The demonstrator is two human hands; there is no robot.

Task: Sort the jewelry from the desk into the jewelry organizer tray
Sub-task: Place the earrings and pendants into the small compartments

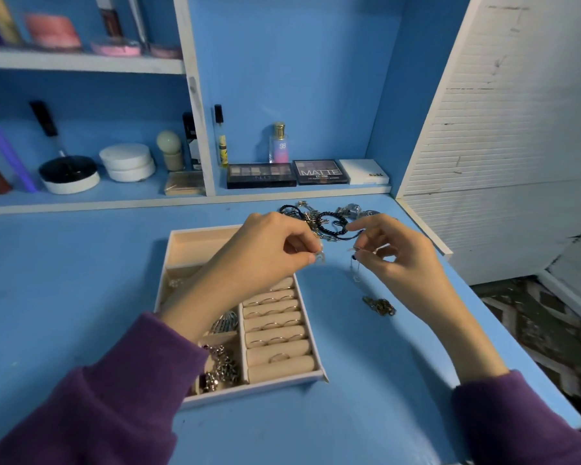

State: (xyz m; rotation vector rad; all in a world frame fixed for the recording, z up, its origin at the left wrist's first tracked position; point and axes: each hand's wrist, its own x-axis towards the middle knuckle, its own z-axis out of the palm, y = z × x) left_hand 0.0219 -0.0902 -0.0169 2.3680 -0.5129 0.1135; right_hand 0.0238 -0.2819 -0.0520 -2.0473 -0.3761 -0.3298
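A beige jewelry organizer tray (195, 243) lies on the blue desk, with rings in its roll slots and chains in its left compartments. Above the tray's right edge, my left hand (265, 253) pinches a small silver piece (320, 257). My right hand (396, 260) pinches a thin silver dangling piece (355, 270) just right of it. A pile of dark bracelets and silver jewelry (329, 219) lies behind my hands. A small dark-gold piece (379, 306) rests on the desk below my right hand.
Eyeshadow palettes (261, 175) and perfume bottles (279, 144) stand on the back ledge. Cosmetic jars fill the left shelves. The desk's right edge (503, 330) drops to a patterned floor. A white slatted panel (503, 129) stands at the right.
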